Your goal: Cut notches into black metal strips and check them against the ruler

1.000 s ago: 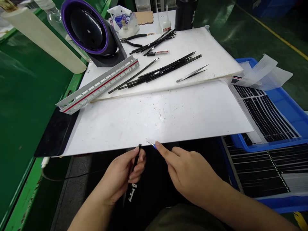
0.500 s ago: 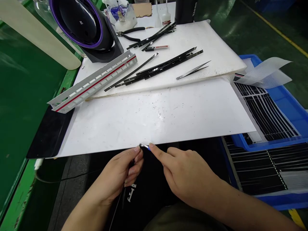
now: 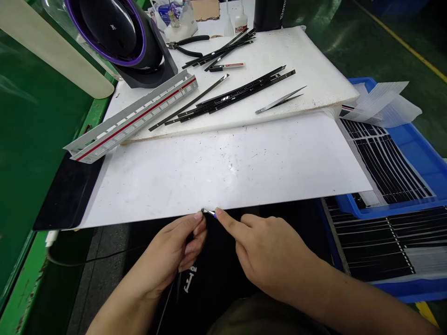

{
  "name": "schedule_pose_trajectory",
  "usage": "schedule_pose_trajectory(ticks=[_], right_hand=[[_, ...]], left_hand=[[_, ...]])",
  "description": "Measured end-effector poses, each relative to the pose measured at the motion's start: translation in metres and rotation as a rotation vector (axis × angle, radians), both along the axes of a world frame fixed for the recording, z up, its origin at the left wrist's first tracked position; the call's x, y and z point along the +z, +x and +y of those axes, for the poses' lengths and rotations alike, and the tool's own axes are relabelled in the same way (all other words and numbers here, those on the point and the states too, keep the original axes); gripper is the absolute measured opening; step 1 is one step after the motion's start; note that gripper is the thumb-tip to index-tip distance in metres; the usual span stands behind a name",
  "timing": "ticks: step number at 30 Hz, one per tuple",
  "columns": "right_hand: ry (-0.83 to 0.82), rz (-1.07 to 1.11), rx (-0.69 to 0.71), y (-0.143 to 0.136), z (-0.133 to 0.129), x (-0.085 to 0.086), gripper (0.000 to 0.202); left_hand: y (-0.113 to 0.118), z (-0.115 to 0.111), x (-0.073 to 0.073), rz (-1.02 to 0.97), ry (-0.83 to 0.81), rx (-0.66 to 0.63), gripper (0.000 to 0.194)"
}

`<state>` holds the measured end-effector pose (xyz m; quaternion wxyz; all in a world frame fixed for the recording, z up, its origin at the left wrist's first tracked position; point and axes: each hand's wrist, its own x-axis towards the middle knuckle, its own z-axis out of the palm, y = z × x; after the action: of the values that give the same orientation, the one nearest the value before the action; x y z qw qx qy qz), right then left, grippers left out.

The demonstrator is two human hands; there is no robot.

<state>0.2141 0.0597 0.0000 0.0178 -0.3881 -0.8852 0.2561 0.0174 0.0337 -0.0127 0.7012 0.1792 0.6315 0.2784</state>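
Observation:
My left hand is closed, thumb and forefinger pinching the end of a thin dark strip whose length hangs down below the fist. A small blue-handled tool with a slim metal tip is gripped in my right hand, forefinger stretched along it. Its tip meets the strip's end at the left fingertips, by the front edge of the white board. Most of the tool's handle is hidden in the right palm, so its exact kind is unclear.
Glossy black strips lie on the white foam pad with tweezers, a pen and pliers. At left are a slotted grey channel, a purple-rimmed fan and a black tablet-like slab. Blue trays stand right.
The view has shifted slightly. Both hands keep their hold on the strip and the tool, with hardly any movement at the tip.

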Motion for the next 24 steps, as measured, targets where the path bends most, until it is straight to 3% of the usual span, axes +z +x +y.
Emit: schedule_pose_trajectory(ticks=[10, 20, 24], right_hand=[[0.117, -0.065, -0.019, -0.006, -0.011, -0.001, 0.061], [-0.103, 0.069, -0.084, -0.003, -0.002, -0.001, 0.058], [-0.097, 0.024, -0.052, -0.007, -0.008, -0.012, 0.067]], left_hand=[[0.001, 0.0, 0.002, 0.031, 0.011, 0.008, 0.035], [-0.004, -0.004, -0.001, 0.004, 0.015, 0.0, 0.034], [-0.002, -0.008, 0.001, 0.004, 0.029, 0.006, 0.031]])
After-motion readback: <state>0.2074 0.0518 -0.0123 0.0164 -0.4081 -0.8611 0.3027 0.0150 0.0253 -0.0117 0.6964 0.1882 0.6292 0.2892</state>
